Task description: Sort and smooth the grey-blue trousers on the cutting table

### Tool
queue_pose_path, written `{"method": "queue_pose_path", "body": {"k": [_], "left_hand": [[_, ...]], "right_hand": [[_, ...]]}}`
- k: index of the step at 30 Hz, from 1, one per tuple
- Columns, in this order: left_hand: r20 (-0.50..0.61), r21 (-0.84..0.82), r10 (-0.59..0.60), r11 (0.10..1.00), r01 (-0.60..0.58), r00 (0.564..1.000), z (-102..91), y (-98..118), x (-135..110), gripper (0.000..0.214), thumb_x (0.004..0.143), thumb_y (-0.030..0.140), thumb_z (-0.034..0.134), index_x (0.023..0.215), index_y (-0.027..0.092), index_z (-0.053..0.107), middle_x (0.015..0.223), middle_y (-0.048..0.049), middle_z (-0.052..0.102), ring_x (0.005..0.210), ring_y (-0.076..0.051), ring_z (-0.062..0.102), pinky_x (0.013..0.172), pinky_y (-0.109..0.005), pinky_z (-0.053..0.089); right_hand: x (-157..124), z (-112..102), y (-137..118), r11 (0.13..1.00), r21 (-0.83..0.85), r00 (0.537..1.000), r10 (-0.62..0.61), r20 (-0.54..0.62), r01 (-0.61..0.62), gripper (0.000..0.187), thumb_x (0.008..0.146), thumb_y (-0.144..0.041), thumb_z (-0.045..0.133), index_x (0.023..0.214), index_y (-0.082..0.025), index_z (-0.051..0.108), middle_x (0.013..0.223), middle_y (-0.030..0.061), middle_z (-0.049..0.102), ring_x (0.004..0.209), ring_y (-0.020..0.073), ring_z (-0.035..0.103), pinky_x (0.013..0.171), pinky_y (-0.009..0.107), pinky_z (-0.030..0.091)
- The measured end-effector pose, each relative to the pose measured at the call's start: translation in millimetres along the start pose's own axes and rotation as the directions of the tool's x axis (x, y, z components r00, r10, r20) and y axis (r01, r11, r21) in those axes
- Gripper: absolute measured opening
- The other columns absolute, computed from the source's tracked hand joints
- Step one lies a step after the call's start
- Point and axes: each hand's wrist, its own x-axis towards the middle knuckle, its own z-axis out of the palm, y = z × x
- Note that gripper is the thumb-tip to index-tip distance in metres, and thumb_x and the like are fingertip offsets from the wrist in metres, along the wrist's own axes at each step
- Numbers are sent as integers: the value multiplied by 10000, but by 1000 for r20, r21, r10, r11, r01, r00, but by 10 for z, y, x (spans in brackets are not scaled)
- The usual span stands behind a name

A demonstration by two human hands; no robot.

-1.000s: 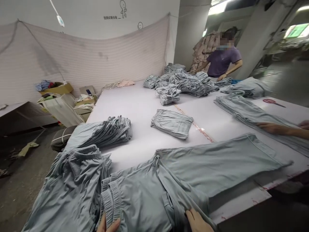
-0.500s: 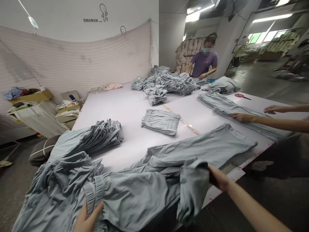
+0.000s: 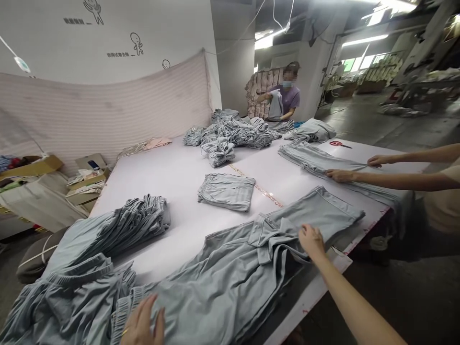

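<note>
Grey-blue trousers (image 3: 215, 287) stretch along the near table edge, with one leg bunched and its hem (image 3: 264, 232) turned over on top. My left hand (image 3: 143, 323) rests on the cloth beside the gathered elastic waistband (image 3: 122, 306), fingers extended and thumb apart. At the bunched leg, my right hand (image 3: 312, 241) has its fingers curled in against the fabric; the fingertips are partly hidden. Another flat trouser leg (image 3: 323, 206) lies beneath and beyond it. Left of my left hand is a heap of similar trousers (image 3: 68, 302) with elastic waists.
A folded pair (image 3: 227, 191) lies mid-table. Stacked trousers (image 3: 122, 230) sit at left, with bundled garments (image 3: 237, 132) at the back. On the right, a co-worker's hands (image 3: 341, 175) touch more trousers (image 3: 316, 160) near red scissors (image 3: 339, 144). Another person (image 3: 287, 98) stands behind the table.
The raised, bunched trouser leg has come down onto the table. My left hand has gone from pinching the waistband to lying on the cloth. The far person now lifts a garment.
</note>
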Motion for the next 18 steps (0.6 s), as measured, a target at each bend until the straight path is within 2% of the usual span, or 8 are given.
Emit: {"method": "queue_pose_path", "body": {"k": [2,4,5,7,9,12,14,18], "left_hand": [[165,-95,43,995,-28,985,299,373,217,370,826,391,407,1057,191,616,1124,-121,678,1109,-265,594,1023,-351,431],[356,-92,30,996,3,934,654,713,485,374,868,362,352,1087,184,597,1153,-101,668,1098,-232,598,992,-321,442],[410,-73,28,997,2,911,833,859,620,369,880,329,337,1095,171,593,1159,-101,666,1093,-218,600,981,-307,441],[483,-15,18,1000,-12,875,1156,1088,858,358,885,260,334,1098,136,593,1154,-118,667,1089,-206,603,965,-293,439],[528,55,0,998,-35,849,1403,1235,1023,327,863,218,388,1085,110,603,1145,-141,669,1091,-221,606,963,-302,432],[578,185,-48,980,-73,815,1614,1335,1125,333,803,201,495,1109,111,593,1195,-170,631,1126,-286,581,982,-373,417],[594,254,-86,963,-85,800,1667,1360,1129,346,793,193,490,1126,150,576,1195,-164,616,1131,-319,568,951,-423,430],[614,335,-138,937,-97,777,1687,1407,1099,343,797,153,424,1112,175,558,1130,-165,613,1106,-325,576,889,-419,450]], "right_hand": [[-122,81,-123,984,-68,986,-165,39,167,360,847,-278,399,1061,-101,628,1110,212,595,1087,297,519,982,423,381],[-255,218,-311,921,-166,931,-326,165,352,357,875,-301,407,1105,-129,619,1159,192,584,1101,293,513,972,414,389],[-315,297,-408,880,-224,897,-363,251,419,357,865,-304,446,1141,-145,608,1208,191,568,1125,309,503,965,434,390],[-394,446,-567,807,-316,838,-356,415,499,448,788,-289,588,1220,-172,571,1306,197,523,1171,359,478,953,495,382],[-384,536,-655,769,-347,796,-324,511,536,537,703,-229,678,1225,-168,568,1296,213,536,1151,389,498,924,531,386],[-161,481,-649,788,-311,785,-320,530,531,313,784,-142,548,1086,-139,631,1100,192,640,978,326,608,843,469,431],[79,315,-583,795,-262,768,-354,533,548,316,841,-92,407,1049,-153,638,1044,148,664,919,266,635,810,399,442],[412,-61,-453,759,-148,676,-450,584,634,336,807,-100,439,1055,-217,634,1050,72,674,940,215,627,831,331,427]]}}
